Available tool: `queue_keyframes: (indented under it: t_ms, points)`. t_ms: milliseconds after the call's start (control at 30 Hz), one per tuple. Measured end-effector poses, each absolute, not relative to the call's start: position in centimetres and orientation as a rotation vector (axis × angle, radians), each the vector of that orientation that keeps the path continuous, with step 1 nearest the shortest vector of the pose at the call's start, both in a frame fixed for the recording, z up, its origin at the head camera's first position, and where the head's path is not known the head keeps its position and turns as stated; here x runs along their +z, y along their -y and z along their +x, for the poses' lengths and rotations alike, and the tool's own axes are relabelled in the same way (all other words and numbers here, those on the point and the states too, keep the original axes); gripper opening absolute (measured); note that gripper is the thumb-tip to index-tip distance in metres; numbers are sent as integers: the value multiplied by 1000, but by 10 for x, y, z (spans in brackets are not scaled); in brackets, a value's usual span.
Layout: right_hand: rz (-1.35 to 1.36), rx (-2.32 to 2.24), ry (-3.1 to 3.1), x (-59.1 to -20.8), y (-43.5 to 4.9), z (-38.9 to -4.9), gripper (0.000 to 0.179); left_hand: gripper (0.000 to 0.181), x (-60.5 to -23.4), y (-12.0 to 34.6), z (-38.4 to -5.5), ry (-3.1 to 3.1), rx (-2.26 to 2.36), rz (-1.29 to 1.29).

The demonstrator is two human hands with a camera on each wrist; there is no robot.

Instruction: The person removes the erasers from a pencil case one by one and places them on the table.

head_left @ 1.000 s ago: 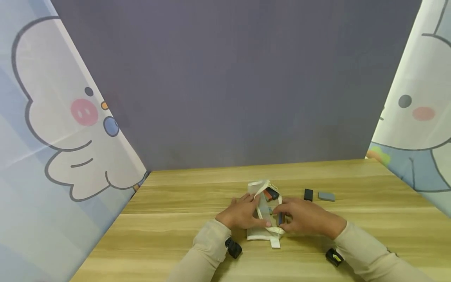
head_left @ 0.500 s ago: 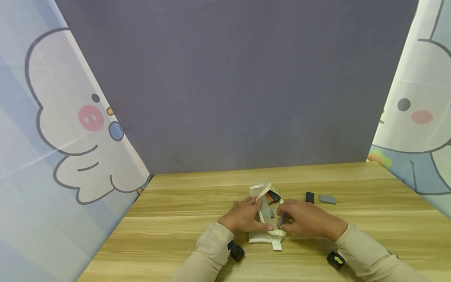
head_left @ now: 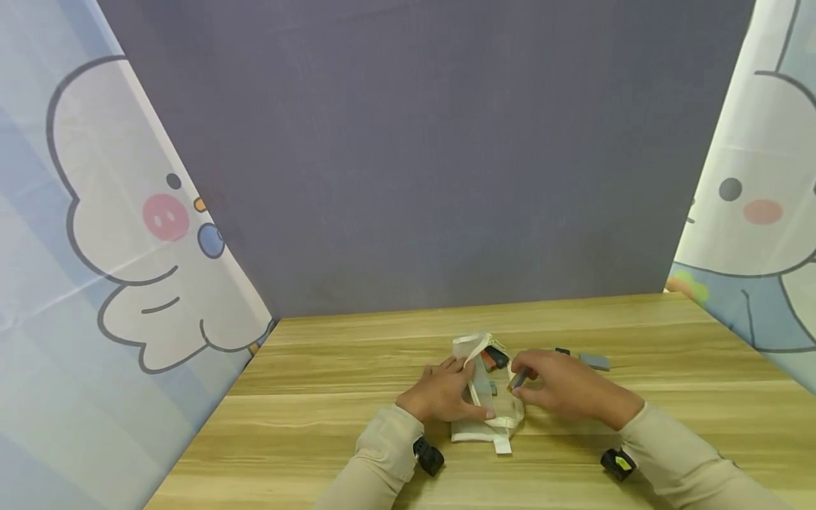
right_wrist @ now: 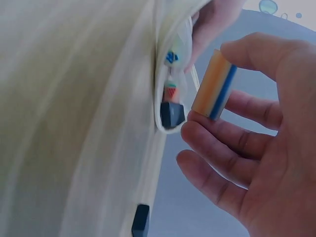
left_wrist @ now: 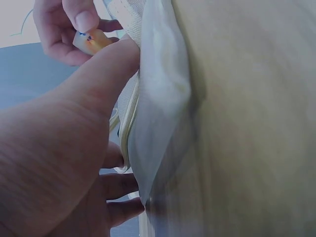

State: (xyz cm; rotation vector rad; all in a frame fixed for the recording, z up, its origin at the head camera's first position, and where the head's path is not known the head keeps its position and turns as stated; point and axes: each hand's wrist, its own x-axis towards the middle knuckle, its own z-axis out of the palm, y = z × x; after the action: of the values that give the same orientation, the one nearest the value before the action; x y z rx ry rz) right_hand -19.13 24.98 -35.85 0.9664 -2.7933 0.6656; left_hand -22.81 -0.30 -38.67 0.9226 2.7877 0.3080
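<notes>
A white translucent zip pouch [head_left: 472, 428] lies on the table, its mouth spread. My left hand [head_left: 444, 392] rests on it with fingers spread, the thumb lying over the rim of the opening. In the right wrist view, my right hand [right_wrist: 256, 128] pinches a small eraser [right_wrist: 215, 86] striped orange, white and blue between thumb and fingers. In the head view this right hand [head_left: 567, 382] is at the pouch's right edge, with the eraser [head_left: 518, 380] beside the mouth. Inside the pouch show a black and red-orange block [head_left: 495, 356] and a small grey-green piece [head_left: 494, 388].
A grey block [head_left: 594, 361] lies on the wooden table [head_left: 344, 354] beyond the right hand. Beside it a black block [head_left: 562, 350] is mostly hidden by that hand. A dark grey panel [head_left: 414, 156] stands behind the table, with cartoon-printed curtains [head_left: 115, 198] at the sides.
My right hand has moved from inside the pouch's mouth out to the right, bringing the eraser with it and covering most of the black block. The left hand has stayed on the pouch.
</notes>
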Motion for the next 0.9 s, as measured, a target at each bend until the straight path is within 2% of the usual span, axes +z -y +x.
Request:
queue_keyframes:
  t_ms: [633,900]
  points:
    - [819,655,2831,-347,-281,-183,37,102,-389,6,-225,-2777,349,916]
    - [792,709,2826,-336,-294,-186,35,101,-388,10,-227,-2755,390,936]
